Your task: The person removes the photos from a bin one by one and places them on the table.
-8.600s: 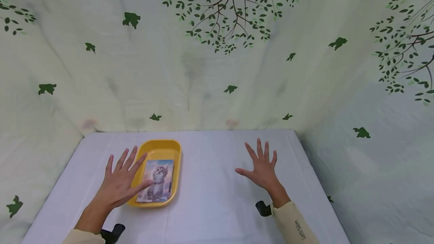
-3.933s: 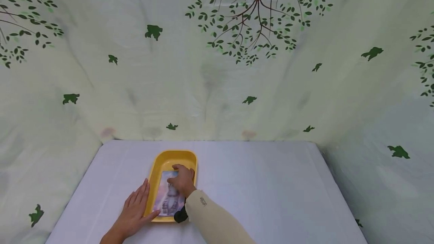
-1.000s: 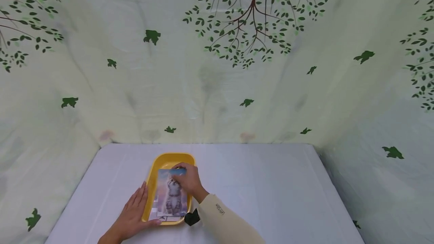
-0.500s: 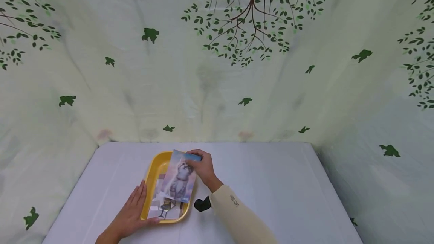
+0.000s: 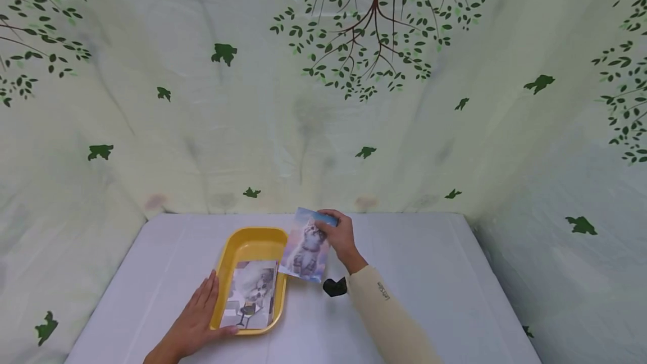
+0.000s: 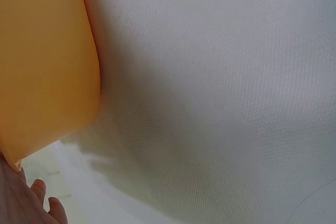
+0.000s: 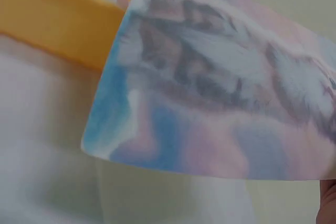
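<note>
Our right hand (image 5: pixel 340 235) pinches the kitten card (image 5: pixel 305 246) at its top edge, fingers curled round the upper corner; card is lifted off the table, tilted, picture side facing us, hanging just right of the yellow tray (image 5: pixel 251 237) and overlapping the tray's right rim in the head view; in the right wrist view the kitten card (image 7: pixel 220 93) fills most of the frame, blurred, with the yellow tray (image 7: pixel 58 30) behind its upper left corner; the fingers themselves barely show there, only a bit of skin at the lower right edge.

Our left hand (image 5: pixel 194 322) lies flat on the table, fingers straight and together, resting against the tray's left outer wall, thumb at the near corner; it grips nothing; left wrist view shows the yellow tray (image 6: pixel 44 61) wall close up and fingertips (image 6: pixel 39 192) at the bottom left.

Inside the tray we see a stack of cards (image 5: pixel 251 296); top one shows a pale kitten picture, a bit washed out; how many lie under it we cannot tell.

Tray sits left of centre on the white tablecloth (image 5: pixel 429 274); behind and to the sides hangs a leaf-print backdrop (image 5: pixel 354 72); a black wrist mount (image 5: pixel 335 286) shows below our right wrist, cream sleeve (image 5: pixel 389 319) running down to the frame edge.
</note>
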Demonstrator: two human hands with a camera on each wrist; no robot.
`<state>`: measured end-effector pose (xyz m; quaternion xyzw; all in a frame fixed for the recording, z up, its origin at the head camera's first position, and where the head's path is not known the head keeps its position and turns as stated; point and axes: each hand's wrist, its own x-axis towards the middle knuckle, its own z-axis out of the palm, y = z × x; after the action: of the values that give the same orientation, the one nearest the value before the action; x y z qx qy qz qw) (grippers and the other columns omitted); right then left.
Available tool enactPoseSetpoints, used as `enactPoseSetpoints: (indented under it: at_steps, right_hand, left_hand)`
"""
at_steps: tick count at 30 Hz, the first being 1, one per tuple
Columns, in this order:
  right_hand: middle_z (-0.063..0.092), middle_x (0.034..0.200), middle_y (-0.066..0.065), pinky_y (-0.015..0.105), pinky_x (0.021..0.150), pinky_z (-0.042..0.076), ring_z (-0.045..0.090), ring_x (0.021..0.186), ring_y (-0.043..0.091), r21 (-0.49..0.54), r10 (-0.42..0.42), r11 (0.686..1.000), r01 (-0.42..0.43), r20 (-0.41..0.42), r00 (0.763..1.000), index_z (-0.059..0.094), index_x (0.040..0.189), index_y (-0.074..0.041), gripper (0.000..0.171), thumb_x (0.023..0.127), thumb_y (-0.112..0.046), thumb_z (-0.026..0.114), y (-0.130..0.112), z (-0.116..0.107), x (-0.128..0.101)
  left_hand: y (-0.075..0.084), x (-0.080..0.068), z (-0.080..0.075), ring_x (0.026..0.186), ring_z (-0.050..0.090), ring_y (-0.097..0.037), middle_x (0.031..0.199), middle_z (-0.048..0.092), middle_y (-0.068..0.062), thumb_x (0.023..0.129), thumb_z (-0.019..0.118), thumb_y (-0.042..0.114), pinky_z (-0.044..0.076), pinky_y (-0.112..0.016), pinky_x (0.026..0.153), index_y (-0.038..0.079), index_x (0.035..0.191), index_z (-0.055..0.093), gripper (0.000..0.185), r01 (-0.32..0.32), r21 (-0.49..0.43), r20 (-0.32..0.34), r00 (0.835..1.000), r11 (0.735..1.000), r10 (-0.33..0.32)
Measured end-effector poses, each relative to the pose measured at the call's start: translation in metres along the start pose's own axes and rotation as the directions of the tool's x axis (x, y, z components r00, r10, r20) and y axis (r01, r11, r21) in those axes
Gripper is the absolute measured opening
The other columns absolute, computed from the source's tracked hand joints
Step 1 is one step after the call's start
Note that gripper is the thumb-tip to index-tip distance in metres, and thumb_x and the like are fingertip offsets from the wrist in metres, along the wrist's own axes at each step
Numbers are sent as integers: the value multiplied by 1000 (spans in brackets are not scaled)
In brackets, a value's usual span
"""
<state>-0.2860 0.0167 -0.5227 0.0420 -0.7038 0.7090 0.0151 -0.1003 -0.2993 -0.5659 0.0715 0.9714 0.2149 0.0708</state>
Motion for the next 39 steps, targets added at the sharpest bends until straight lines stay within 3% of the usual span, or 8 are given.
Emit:
enactPoseSetpoints:
  at_steps: [4,8,12,20,29,33,36,39]
  right_hand:
    - [63,120,13,38,87,52,60,107,27,-46,44,998,-46,-44,998,72,108,-7,25,84,-11,75,11,-21,2]
    - [59,124,15,38,85,52,60,105,28,-76,99,992,-100,-14,995,71,110,-5,24,86,-10,72,21,-30,2]
    - [56,126,17,34,79,52,58,103,27,-97,153,984,-148,43,987,71,109,-3,23,87,-5,70,28,-28,3]
    - [61,117,20,33,72,53,60,95,26,-206,174,967,-150,106,979,69,108,1,24,84,4,69,51,-12,6]
    - [63,110,15,36,72,53,59,95,27,-304,212,935,-183,66,975,70,102,-2,22,81,5,70,63,-5,9]
    - [64,109,16,34,63,51,59,89,26,-355,203,921,-159,90,975,70,105,-3,23,83,4,68,67,-2,12]
    - [65,110,16,31,59,48,59,86,25,-393,196,908,-146,90,976,70,107,-4,24,84,3,68,69,0,15]
    - [64,114,16,32,65,49,60,94,26,-414,189,899,-141,78,979,70,108,-4,25,84,3,69,68,0,15]
  left_hand:
    - [-1,0,2,143,9,-44,159,4,-23,75,67,65,-21,-11,100,-6,151,2,123,-23,18,-31,999,1000,23]
    - [-1,-2,5,142,12,-44,159,5,-23,76,66,65,-20,-12,101,-5,152,1,122,-48,41,-61,997,998,50]
    - [-1,0,5,142,12,-42,159,5,-23,75,67,65,-20,-12,102,-5,152,1,123,-40,30,-59,997,999,42]
    - [-2,-1,3,145,8,-39,159,5,-23,75,66,66,-20,-12,102,-5,152,-1,123,-49,42,-62,997,998,52]
    - [-5,-5,3,145,-16,-12,160,2,-20,78,65,64,-18,-14,106,-5,152,1,120,-132,115,-141,979,985,147]
    - [-6,-6,5,139,-22,-1,160,2,-20,76,67,63,-17,-14,107,-5,152,2,121,-155,163,-186,965,974,185]
    - [-7,-6,6,144,-18,-7,160,4,-19,76,68,63,-16,-14,107,-5,152,3,121,-157,173,-198,962,972,190]
    - [-6,-5,7,147,-7,-17,160,6,-20,77,67,64,-16,-14,108,-5,152,4,120,-157,159,-192,963,975,187]
